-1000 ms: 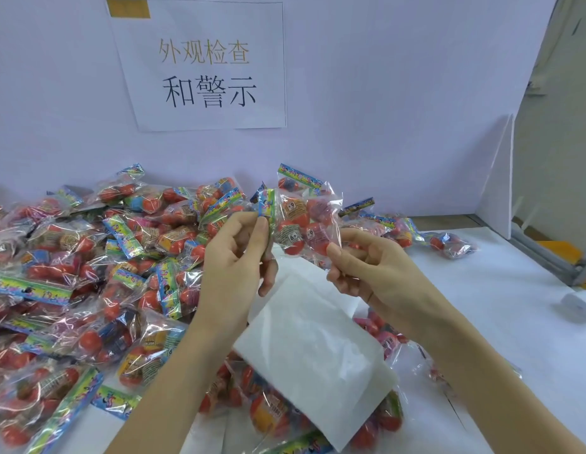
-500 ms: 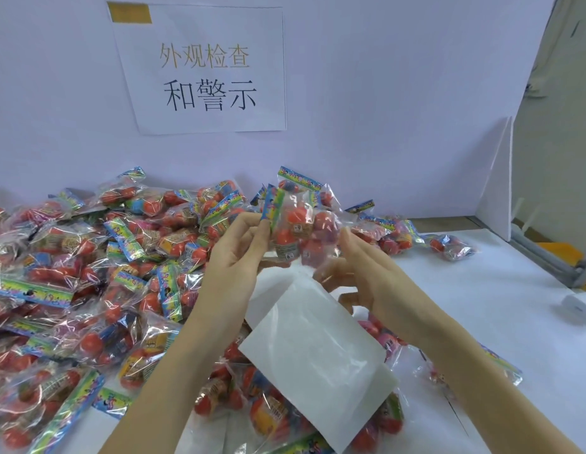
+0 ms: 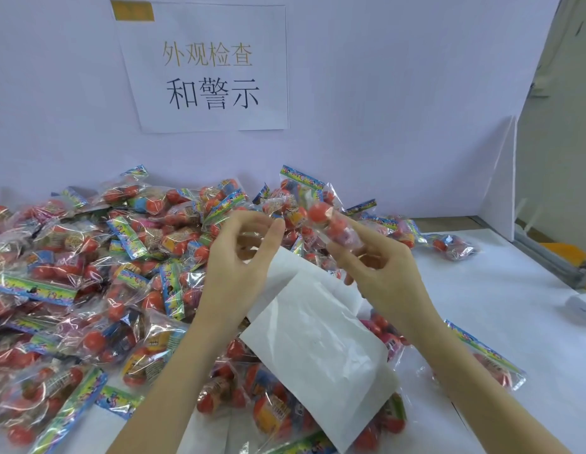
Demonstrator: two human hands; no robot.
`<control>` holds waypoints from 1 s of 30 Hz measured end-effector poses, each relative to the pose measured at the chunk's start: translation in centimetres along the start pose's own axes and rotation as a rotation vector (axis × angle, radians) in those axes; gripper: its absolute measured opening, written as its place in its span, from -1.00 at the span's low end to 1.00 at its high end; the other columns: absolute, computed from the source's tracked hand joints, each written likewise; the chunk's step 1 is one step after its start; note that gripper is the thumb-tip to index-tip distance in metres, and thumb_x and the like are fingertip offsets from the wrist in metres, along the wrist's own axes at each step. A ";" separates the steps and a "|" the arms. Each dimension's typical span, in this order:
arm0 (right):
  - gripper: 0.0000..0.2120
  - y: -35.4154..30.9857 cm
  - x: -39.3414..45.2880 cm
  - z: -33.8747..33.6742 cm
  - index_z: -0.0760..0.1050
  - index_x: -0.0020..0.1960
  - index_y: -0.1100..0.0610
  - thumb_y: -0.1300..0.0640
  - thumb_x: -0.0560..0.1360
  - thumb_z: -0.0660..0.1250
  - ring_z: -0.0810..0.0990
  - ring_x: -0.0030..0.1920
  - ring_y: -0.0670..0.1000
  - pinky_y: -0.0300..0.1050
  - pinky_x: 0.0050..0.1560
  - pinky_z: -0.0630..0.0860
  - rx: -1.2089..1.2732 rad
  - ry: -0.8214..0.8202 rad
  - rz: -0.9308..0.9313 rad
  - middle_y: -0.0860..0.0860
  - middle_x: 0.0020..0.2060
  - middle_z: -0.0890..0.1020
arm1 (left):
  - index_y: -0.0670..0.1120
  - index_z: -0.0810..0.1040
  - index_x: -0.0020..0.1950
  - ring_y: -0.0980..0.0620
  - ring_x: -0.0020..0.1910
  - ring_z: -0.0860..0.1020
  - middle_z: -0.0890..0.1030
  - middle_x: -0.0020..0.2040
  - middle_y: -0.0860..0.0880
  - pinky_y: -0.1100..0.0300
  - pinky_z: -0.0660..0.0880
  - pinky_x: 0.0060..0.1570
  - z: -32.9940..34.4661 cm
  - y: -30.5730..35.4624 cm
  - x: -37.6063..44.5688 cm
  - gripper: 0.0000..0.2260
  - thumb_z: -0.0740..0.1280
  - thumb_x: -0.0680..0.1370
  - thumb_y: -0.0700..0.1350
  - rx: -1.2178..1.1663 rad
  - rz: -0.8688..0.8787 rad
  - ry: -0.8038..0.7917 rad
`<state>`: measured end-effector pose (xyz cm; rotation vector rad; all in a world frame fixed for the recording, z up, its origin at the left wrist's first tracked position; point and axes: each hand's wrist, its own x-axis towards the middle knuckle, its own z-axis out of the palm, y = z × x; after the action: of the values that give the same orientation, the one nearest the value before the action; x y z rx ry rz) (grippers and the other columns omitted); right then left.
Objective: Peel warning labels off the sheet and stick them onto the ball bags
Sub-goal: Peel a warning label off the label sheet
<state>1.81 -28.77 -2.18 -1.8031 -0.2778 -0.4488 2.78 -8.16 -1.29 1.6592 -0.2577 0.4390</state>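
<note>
While both hands pinch it, the ball bag (image 3: 313,221) hangs above the pile, light and crinkly.
The right hand (image 3: 380,273) grips its lower end and the left hand (image 3: 241,257) nips the film edge; slippery, shifting balls suggest holding the flat seam; the label sheet (image 3: 318,342) lies below on the heaped bags (image 3: 88,273).
</note>
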 end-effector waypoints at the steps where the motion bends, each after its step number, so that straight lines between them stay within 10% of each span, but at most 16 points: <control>1: -0.62 0.5 -0.1 0.1 0.59 0.29 -0.37 -0.04 0.53 0.51 0.49 -0.37 -0.09 -0.31 -0.24 0.43 -0.101 0.028 -0.066 -0.05 -0.26 0.60 | 0.00 0.66 0.09 0.06 -0.06 0.69 0.72 -0.01 0.03 0.32 0.57 -0.06 0.0 0.3 0.0 -0.61 0.37 0.55 0.30 -0.047 -0.047 -0.119; 5: -0.39 1.5 -0.6 1.0 0.44 0.51 -0.22 0.12 0.54 0.53 0.39 -0.28 -0.03 -0.17 -0.19 0.48 -0.405 0.043 -0.328 0.01 -0.16 0.45 | -0.06 0.57 0.16 0.08 -0.06 0.74 0.77 -0.03 0.02 0.39 0.55 -0.14 0.7 0.6 -0.3 -0.36 0.42 0.38 0.45 -0.095 -0.209 -0.280; 9: -0.43 1.8 -0.5 0.8 0.34 0.60 -0.02 0.33 0.65 0.28 0.45 -0.19 -0.06 -0.02 -0.19 0.55 -0.567 -0.062 -0.545 -0.01 -0.08 0.44 | -0.06 0.43 0.21 -0.03 -0.06 0.77 0.77 0.00 -0.07 0.33 0.60 -0.11 0.8 -0.2 -0.3 -0.44 0.54 0.36 0.16 -0.175 -0.219 -0.194; 13: -0.56 0.8 -0.8 1.6 0.30 0.58 -0.07 0.10 0.73 0.20 0.67 -0.15 -0.01 -0.17 -0.15 0.59 -0.022 -0.120 -0.189 -0.09 -0.14 0.64 | 0.07 0.47 0.26 -0.07 0.02 0.75 0.76 0.07 -0.11 0.09 0.59 0.07 -0.2 -0.5 0.0 -0.49 0.58 0.39 0.07 -0.180 -0.222 -0.200; 17: -0.66 0.2 -0.5 1.4 0.65 0.09 0.13 -0.13 0.58 0.32 0.58 -0.31 0.00 -0.19 -0.28 0.55 0.265 -0.112 0.108 0.06 -0.29 0.62 | 0.19 0.56 0.25 -0.13 0.13 0.72 0.71 0.11 -0.08 -0.20 0.60 0.22 -0.9 -0.8 0.1 -0.39 0.69 0.28 0.23 -0.161 -0.248 -0.301; 23: -0.53 0.3 0.1 0.7 0.56 -0.10 0.33 -0.13 0.56 0.38 0.42 -0.30 0.01 -0.21 -0.28 0.45 0.540 -0.157 0.202 0.13 -0.27 0.49 | -0.05 0.57 0.25 -0.27 0.11 0.73 0.76 -0.10 -0.15 0.18 0.65 0.01 -0.4 0.0 0.0 -0.43 0.68 0.35 0.11 -0.456 -0.318 -0.349; 30: -0.62 0.3 -0.1 0.5 0.62 -0.12 0.27 -0.03 0.62 0.29 0.49 -0.30 0.00 -0.22 -0.29 0.48 0.534 -0.129 0.206 0.07 -0.28 0.58 | 0.10 0.62 0.25 -0.26 0.16 0.71 0.77 -0.01 -0.13 0.10 0.62 0.11 -0.7 -0.2 0.0 -0.61 0.53 0.44 0.11 -0.360 -0.275 -0.385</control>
<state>1.94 -28.37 -2.60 -1.3189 -0.2680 -0.0952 2.74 -7.45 -1.37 1.3859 -0.3634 -0.1344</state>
